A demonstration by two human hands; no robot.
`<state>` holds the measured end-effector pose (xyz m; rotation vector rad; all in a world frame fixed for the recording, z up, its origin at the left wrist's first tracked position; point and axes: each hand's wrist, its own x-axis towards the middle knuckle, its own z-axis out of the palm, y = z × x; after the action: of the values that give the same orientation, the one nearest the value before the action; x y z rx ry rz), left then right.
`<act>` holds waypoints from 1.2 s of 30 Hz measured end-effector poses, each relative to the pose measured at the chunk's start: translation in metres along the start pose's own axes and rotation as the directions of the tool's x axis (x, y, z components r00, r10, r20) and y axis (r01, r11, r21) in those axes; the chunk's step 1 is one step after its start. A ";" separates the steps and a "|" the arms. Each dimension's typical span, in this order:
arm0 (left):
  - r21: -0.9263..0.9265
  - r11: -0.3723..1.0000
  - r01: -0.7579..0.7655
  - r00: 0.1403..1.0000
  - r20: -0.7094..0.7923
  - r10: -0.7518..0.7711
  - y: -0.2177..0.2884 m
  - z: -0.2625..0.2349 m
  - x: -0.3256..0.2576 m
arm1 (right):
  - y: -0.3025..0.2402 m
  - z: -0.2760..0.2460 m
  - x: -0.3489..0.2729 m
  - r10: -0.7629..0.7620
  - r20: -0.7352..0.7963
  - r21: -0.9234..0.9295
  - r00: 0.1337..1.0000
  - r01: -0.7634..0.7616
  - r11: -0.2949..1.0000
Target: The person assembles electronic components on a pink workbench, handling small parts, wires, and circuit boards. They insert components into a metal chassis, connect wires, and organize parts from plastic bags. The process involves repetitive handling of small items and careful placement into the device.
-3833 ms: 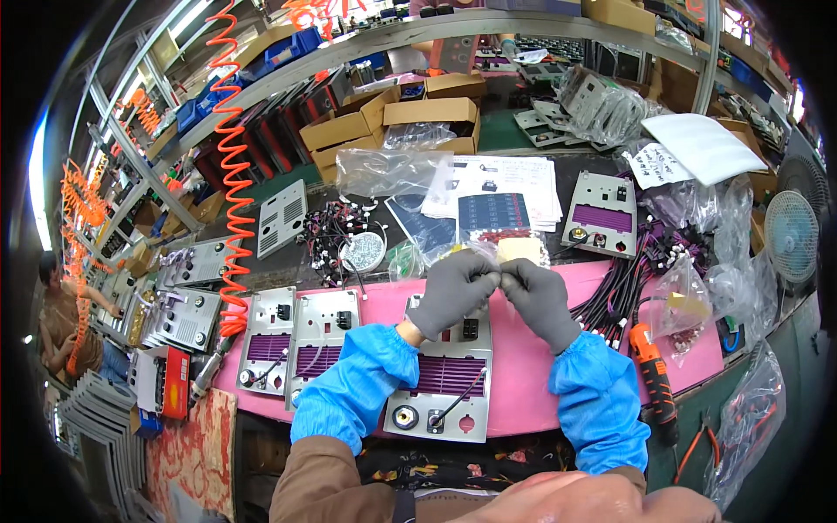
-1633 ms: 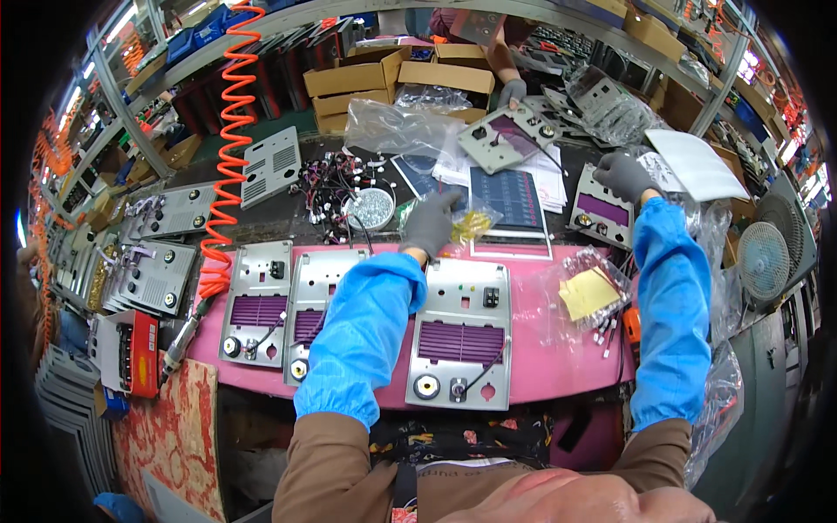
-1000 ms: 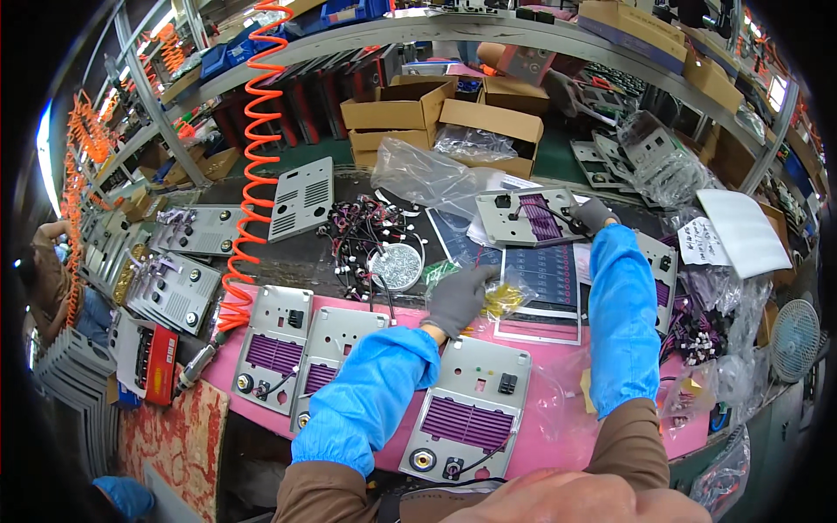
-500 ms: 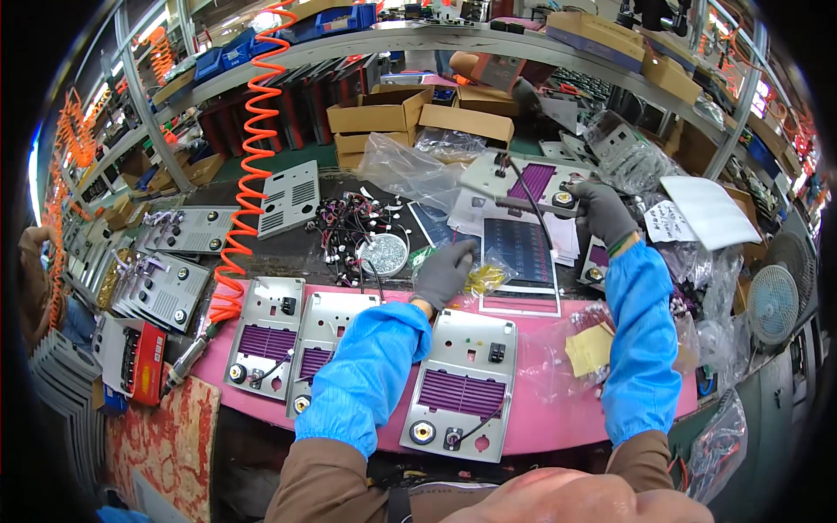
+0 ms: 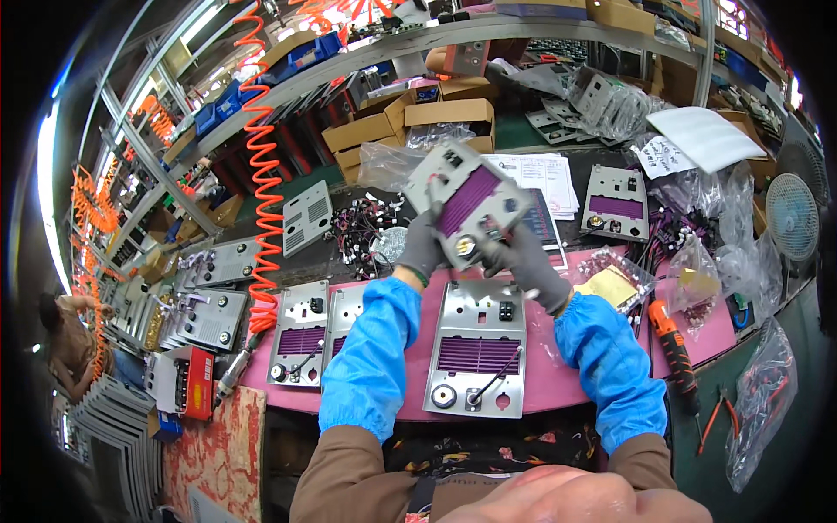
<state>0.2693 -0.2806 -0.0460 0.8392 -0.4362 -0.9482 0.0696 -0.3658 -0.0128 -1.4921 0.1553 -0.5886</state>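
Observation:
A grey metal panel (image 5: 472, 200) with purple slats is held up tilted above the middle of the table. My left hand (image 5: 422, 247), in a grey glove, grips its left edge. My right hand (image 5: 529, 264), also gloved, is closed at its lower right corner, next to a brass-coloured round fitting; a dark cable hangs beneath. Below lies a similar panel (image 5: 479, 356) with purple slats, a round fitting and a short black cable. Two more such panels lie to its left, the nearer-left one (image 5: 299, 340) fully in sight and the other partly behind my left sleeve.
An orange coiled air hose (image 5: 263, 174) hangs at left, ending in a tool (image 5: 231, 376). Dark wire connectors (image 5: 366, 231) lie in a heap behind. At right are another panel (image 5: 615, 205), an orange-handled screwdriver (image 5: 673, 349), pliers (image 5: 719, 418), a fan (image 5: 792, 218) and plastic bags.
The panel in my right hand has come nearer and tilted. My left hand has left the table beside the yellow items and now grips the panel's left edge. The whole view has shifted.

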 end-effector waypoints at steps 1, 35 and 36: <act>0.005 1.000 -0.030 0.999 -0.031 0.030 0.008 -0.018 -0.003 | 0.013 -0.009 0.005 -0.001 0.141 -0.009 0.990 0.003 1.000; 0.704 0.709 0.027 0.940 -0.260 0.221 -0.007 -0.053 0.028 | -0.040 -0.278 0.309 -0.455 -0.236 -0.934 0.859 -0.329 -0.136; 0.586 0.810 0.017 0.934 -0.299 0.197 -0.002 -0.047 0.025 | -0.041 -0.274 0.317 -0.455 -0.244 -0.928 0.856 -0.343 -0.147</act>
<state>0.3121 -0.2827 -0.0772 1.5083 -0.4590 -0.5486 0.2054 -0.7533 0.0804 -2.9204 1.3368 -1.0701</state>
